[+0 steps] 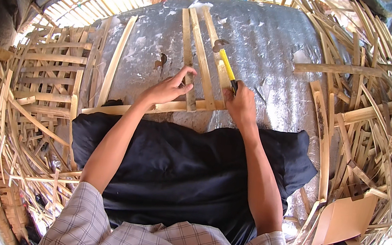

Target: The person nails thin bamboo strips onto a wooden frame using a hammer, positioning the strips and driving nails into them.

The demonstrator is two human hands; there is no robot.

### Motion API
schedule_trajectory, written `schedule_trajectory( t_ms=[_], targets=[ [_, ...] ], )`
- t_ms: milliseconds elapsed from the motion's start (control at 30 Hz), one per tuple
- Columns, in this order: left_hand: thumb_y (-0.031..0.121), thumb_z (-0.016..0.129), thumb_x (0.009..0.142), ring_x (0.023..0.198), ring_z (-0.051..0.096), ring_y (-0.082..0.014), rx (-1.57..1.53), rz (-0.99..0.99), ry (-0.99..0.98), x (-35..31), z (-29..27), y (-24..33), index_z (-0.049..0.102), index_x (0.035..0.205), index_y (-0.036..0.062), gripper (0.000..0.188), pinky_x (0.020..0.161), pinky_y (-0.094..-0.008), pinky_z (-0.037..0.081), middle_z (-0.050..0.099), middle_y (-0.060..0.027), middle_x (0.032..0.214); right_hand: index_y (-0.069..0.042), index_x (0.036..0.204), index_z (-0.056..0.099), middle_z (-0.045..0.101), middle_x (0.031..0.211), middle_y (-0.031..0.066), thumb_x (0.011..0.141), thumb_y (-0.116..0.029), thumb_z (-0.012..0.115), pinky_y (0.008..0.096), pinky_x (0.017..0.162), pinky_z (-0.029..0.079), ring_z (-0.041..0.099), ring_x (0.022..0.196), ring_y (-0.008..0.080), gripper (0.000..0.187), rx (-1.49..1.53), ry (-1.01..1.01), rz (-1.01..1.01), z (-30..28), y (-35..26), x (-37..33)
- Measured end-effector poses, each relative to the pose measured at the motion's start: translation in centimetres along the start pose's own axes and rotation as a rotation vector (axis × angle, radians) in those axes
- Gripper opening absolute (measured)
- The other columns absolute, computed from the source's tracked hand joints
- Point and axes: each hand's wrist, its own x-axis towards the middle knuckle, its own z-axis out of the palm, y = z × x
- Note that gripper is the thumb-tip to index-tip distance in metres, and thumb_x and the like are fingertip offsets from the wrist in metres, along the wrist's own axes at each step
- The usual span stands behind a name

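Note:
My right hand [242, 104] is closed round the black grip of a claw hammer. The hammer's yellow shaft [226, 64] slants up and left to a dark metal head [220, 45], over the rightmost of three long bamboo slats. My left hand [168, 89] is by the left slat [186, 37], thumb and index finger curved and apart; I see nothing between them. The middle slat [203, 57] lies between my hands. The near ends of these slats meet a crosswise bamboo strip [173, 107] in front of my lap.
A grey, worn sheet [288, 45] covers the work surface. One loose slat [117, 60] lies to the left, near a lattice of bamboo [50, 78]. Piled strips [383, 125] crowd the right side, with cardboard [343, 220] below. Black cloth [173, 170] covers my lap.

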Motion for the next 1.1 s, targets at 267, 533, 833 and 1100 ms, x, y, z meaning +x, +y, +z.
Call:
schedule_trajectory(
  t_ms=[267,533,833,1100],
  targets=[
    [0.045,0.057,0.107,0.148,0.04,-0.0348,0.009,-0.015,-0.018,-0.2,0.0,0.7,0.036,0.144,0.0224,0.048,0.121,-0.053,0.031,0.043,-0.0083,0.158,0.005,0.099,0.06,0.068,0.085,0.031,0.092,-0.02,0.075,0.0582,0.075,0.051,0.066,0.086,0.0518,0.03,0.022,0.042,-0.051,-0.4,0.2,0.0],
    [0.042,0.062,0.105,0.134,0.056,-0.0414,0.065,-0.037,-0.008,-0.2,0.2,0.4,0.025,0.146,0.0236,0.059,0.111,-0.0519,0.042,0.046,-0.0259,0.154,0.005,0.098,0.059,0.068,0.082,0.0305,0.093,-0.019,0.074,0.0585,0.073,0.051,0.066,0.083,0.0525,0.029,0.028,0.026,-0.035,-0.7,0.0,0.0],
    [0.05,0.075,0.094,0.126,0.057,-0.0313,-0.199,-0.264,0.117,-0.1,1.2,-1.8,0.025,0.144,0.008,0.083,0.109,-0.0441,0.044,0.059,-0.0248,0.127,0.007,0.094,0.06,0.065,0.08,0.0304,0.093,-0.02,0.075,0.0545,0.07,0.048,0.063,0.08,0.0528,0.031,0.055,0.043,-0.031,-0.5,-0.2,-0.1],
    [0.046,0.082,0.087,0.135,0.053,-0.0318,-0.224,-0.317,0.112,-0.3,1.1,-1.1,0.041,0.151,-0.0059,0.092,0.115,-0.0426,0.04,0.051,-0.023,0.15,0.008,0.095,0.06,0.068,0.083,0.0318,0.092,-0.021,0.076,0.0552,0.072,0.051,0.067,0.085,0.052,0.034,0.04,0.032,-0.02,-0.5,0.2,-0.1]
  ],
)
